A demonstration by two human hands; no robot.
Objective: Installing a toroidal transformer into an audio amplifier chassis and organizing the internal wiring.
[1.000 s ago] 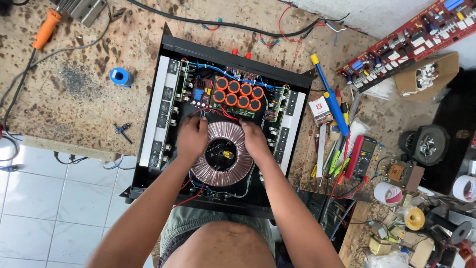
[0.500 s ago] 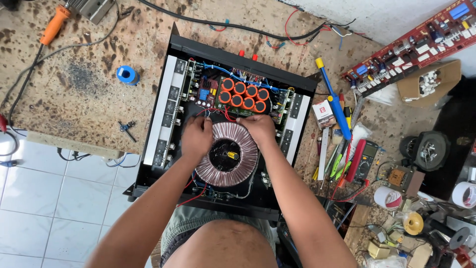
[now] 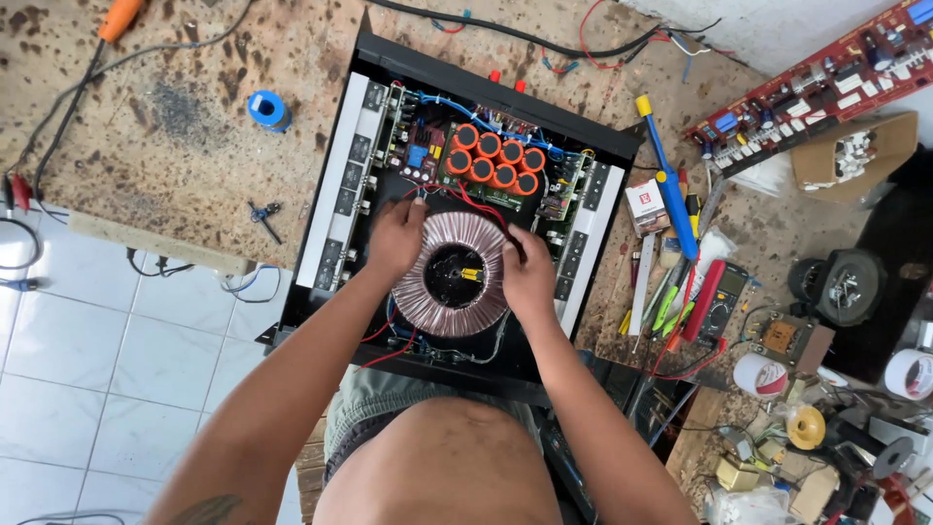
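Speckled and scorched, your bench [image 3: 175,117] carried the open black amplifier chassis [image 3: 622,146] across its middle, with the near end of the case hanging past the bench's front edge over the tiled floor [image 3: 87,369]; the copper-wound ring transformer [image 3: 452,277] sat inside it at the near end, just in front of the cluster of orange capacitors [image 3: 494,160]; your left hand [image 3: 397,238] lay curled over the far-left rim of the windings and your right hand [image 3: 528,277] gripped the right rim, fingers bent down around the outside; whether either had a wire pinched under it, I could not tell. Red leads [image 3: 466,199] ran from the board straight across the top of the ring between your hands; a lift or twist could have strained them or torn a joint. The heavy ring might have slipped and come down on the boards beside it. The blue soldering iron [image 3: 669,185] and loose tools lay close along the case's right side, where an elbow could have knocked them.
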